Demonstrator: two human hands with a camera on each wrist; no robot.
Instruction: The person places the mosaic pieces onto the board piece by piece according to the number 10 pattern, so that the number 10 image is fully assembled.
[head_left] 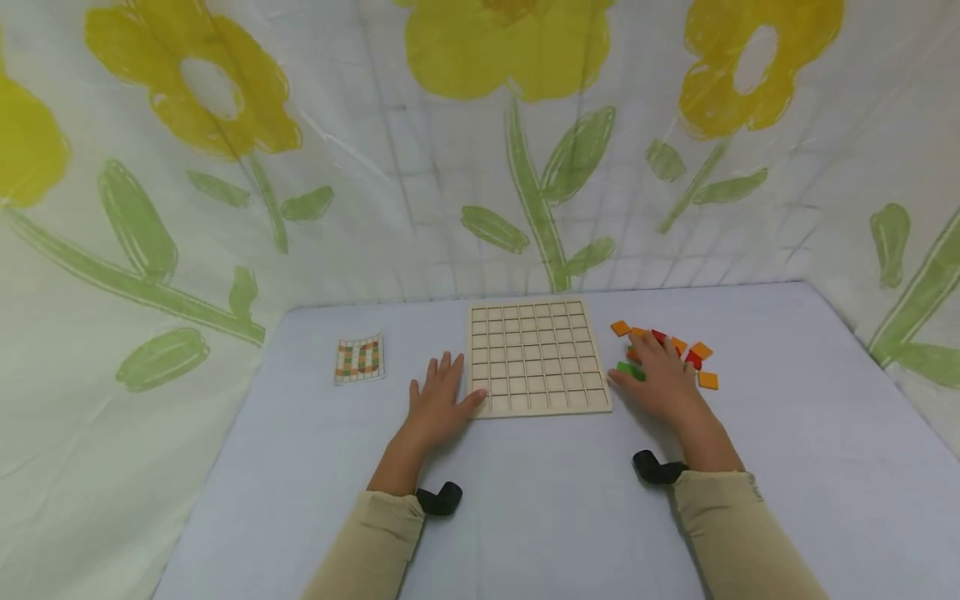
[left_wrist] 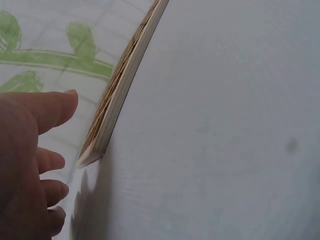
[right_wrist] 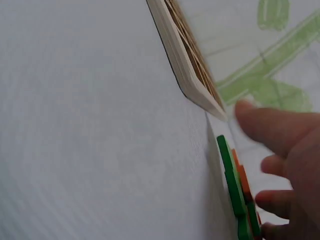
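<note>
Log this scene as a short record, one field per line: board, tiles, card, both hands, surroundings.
Board: square pale wooden grid board, flat on the white table
Tiles: small flat squarish tiles in orange, red and green, loosely clustered right of the board
Card: small white card with orange and green checks, left of the board
Left hand: fingers spread, thumb at the board's near left corner; contact unclear
Right hand: over the tiles; grip on any not visible
Surroundings: white sheet with yellow flowers behind
</note>
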